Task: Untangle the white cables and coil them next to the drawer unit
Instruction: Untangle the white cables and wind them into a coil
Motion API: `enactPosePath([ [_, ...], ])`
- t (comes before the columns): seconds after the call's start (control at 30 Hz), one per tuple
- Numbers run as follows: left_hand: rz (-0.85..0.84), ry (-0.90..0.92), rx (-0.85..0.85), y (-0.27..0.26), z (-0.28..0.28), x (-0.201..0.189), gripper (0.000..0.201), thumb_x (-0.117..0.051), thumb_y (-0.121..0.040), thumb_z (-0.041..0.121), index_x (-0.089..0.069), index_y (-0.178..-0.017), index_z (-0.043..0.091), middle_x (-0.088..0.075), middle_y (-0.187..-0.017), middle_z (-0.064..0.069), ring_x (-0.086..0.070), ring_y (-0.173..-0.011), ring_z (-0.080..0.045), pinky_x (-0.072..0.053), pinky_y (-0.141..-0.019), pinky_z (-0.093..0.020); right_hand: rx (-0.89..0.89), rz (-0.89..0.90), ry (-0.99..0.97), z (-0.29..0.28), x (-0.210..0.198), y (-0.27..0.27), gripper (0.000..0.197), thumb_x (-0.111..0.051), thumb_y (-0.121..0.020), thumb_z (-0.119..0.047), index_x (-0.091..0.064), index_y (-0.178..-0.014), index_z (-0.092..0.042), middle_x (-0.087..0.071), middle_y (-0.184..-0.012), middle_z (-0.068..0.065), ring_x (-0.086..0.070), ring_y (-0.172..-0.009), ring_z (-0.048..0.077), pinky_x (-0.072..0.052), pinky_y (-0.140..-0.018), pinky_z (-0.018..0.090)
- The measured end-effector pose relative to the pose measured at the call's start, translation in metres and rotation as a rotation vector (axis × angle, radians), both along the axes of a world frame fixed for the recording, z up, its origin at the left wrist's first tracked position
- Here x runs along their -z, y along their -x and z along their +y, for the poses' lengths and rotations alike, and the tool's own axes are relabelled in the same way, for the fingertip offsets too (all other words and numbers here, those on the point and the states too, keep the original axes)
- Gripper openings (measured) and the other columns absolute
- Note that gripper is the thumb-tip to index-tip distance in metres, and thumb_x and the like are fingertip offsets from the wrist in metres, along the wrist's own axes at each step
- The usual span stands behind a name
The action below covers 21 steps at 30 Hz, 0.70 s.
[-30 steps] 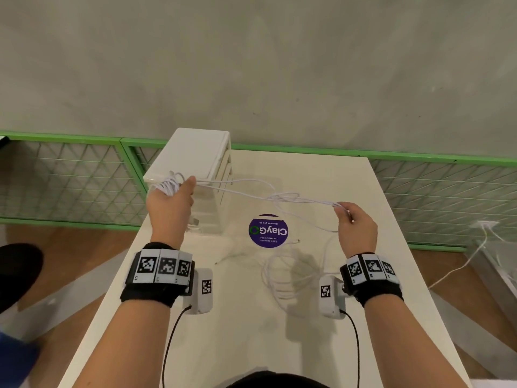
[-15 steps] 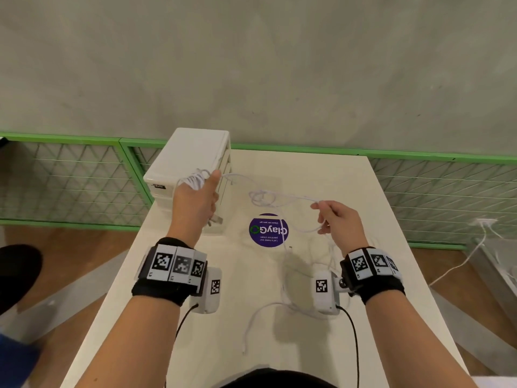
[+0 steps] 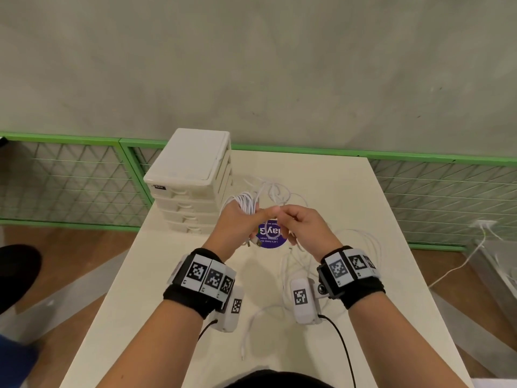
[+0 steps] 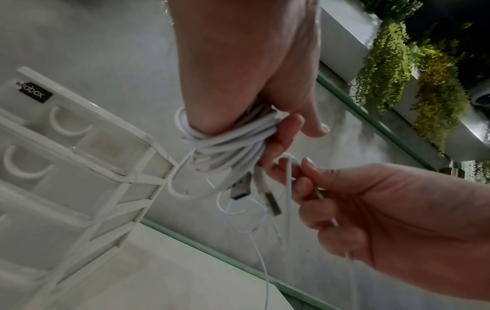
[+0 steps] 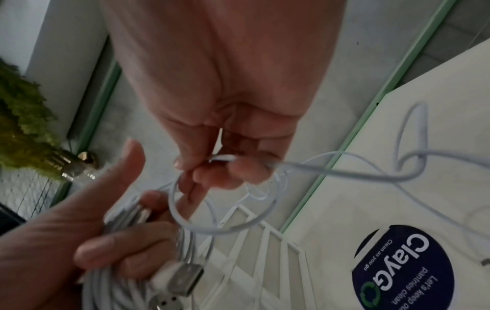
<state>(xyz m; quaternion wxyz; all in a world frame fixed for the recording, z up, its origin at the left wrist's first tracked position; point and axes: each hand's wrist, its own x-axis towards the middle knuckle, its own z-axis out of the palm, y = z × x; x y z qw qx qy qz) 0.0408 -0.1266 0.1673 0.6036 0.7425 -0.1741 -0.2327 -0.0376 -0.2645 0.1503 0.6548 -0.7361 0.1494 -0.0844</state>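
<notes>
The head camera looked down from above the table (image 3: pixel 173 289). Both wrist cameras looked up close beneath the palms, sharing the drawer unit (image 4: pixel 87 159), at ten o'clock in the head view.

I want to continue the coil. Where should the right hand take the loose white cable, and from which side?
Probably at the free strand just past the right hand, close to the coil wound round the left hand. Come from the right, above the table: the slack trails that way, and the plugs hang below.
</notes>
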Motion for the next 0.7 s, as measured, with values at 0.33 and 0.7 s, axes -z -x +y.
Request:
enactPosePath([
  [0.33, 0.000, 0.072, -0.138, 0.004, 0.000, -0.003, 0.021, -0.075, -0.082, 0.019, -0.064, -0.065, 0.010, -0.059, -0.046, 0.004, -0.045, -0.032, -0.009, -0.034, -0.037, -0.019, -0.096, 0.081, 0.077, 0.008, 0.002, 0.006, 0.021, -0.061, -0.089, -0.013, -0.069, -0.108, -0.007, -0.057, -0.047, -0.007, -0.047, -0.038, 0.010, -0.040, -0.040, 0.021],
  [0.7, 0.015, 0.088, -0.009, 0.006, 0.006, -0.003, 0.017, -0.070, -0.084, 0.005, -0.062, -0.091, -0.008, -0.058, -0.052, 0.003, -0.043, -0.034, -0.006, -0.045, -0.050, -0.026, 0.080, 0.018, -0.180, 0.007, 0.009, 0.000, 0.019, -0.048, -0.097, -0.021, -0.063, -0.100, -0.012, -0.065, -0.075, 0.004, -0.063, -0.068, 0.021, -0.054, -0.061, 0.035],
])
